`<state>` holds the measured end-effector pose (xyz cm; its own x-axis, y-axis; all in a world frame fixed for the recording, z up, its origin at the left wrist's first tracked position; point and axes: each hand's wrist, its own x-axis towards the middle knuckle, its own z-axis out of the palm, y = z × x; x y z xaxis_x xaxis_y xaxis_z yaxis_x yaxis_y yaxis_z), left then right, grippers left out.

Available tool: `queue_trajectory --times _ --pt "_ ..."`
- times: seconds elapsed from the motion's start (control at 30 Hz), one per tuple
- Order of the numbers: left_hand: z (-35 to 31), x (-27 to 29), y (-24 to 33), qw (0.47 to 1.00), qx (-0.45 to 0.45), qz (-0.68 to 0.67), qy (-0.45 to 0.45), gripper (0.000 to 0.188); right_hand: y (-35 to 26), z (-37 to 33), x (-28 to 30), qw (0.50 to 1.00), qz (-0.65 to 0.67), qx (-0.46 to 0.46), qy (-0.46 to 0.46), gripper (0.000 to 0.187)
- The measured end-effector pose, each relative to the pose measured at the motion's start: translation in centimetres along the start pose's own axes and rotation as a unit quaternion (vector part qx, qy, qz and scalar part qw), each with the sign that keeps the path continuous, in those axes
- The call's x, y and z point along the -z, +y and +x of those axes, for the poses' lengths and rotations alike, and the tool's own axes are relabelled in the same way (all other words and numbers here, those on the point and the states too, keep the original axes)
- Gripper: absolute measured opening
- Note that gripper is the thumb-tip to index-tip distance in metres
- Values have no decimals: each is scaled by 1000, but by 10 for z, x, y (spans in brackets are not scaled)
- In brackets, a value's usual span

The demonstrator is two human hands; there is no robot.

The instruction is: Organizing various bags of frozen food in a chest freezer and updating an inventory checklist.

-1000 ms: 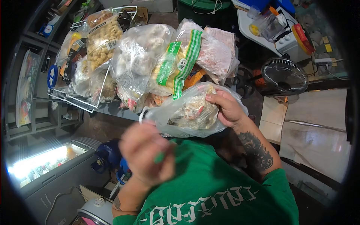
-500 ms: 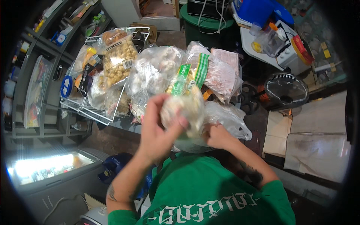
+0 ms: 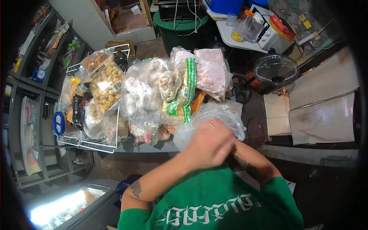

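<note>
My left hand (image 3: 211, 145) is curled over at the near edge of a thin, clear whitish plastic bag (image 3: 226, 115). Its fingers are bent, and what they hold is not visible. My right hand (image 3: 229, 148) is right beside it, mostly covered by the left, so its fingers are hidden. Beyond them, a small knotted clear bag with pale contents (image 3: 170, 85) rests on a green-striped packet (image 3: 188, 92). A large clear bag of white round pieces (image 3: 141, 90) lies to its left, and a flat bag of pale pink food (image 3: 207, 78) to its right.
A white wire basket (image 3: 97, 146) at the left holds a bag of tan balls (image 3: 106, 82) and other packets. A fan (image 3: 276, 71) stands at the right, near a white table (image 3: 226, 36). Behind is a green bin (image 3: 168, 32); a lit freezer (image 3: 65, 207) is at lower left.
The knotted bag has left my left hand and now lies on the green-striped packet. My left hand has moved right and nearer, over my right hand. The view has shifted.
</note>
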<state>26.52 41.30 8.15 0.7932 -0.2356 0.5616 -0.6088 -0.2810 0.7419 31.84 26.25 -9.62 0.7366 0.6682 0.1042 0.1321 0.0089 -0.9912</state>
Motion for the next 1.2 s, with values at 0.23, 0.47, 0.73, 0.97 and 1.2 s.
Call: queue_trajectory --times 0.23,0.47,0.73,0.97,1.2 --pt "-55 32 -28 886 357 239 -174 40 -53 -4 33 968 -242 -49 -49 18" --pt "-30 26 17 953 261 140 -56 82 -140 38 40 924 338 -179 8 36" --pt "-47 38 1 783 329 -287 444 56 -219 48 23 998 13 -13 -64 49" --pt "-53 124 -84 856 246 143 431 57 -77 28 35 778 -564 78 -264 26" --pt "-42 129 -117 839 266 473 39 72 -24 56 64 792 -538 37 -286 29"
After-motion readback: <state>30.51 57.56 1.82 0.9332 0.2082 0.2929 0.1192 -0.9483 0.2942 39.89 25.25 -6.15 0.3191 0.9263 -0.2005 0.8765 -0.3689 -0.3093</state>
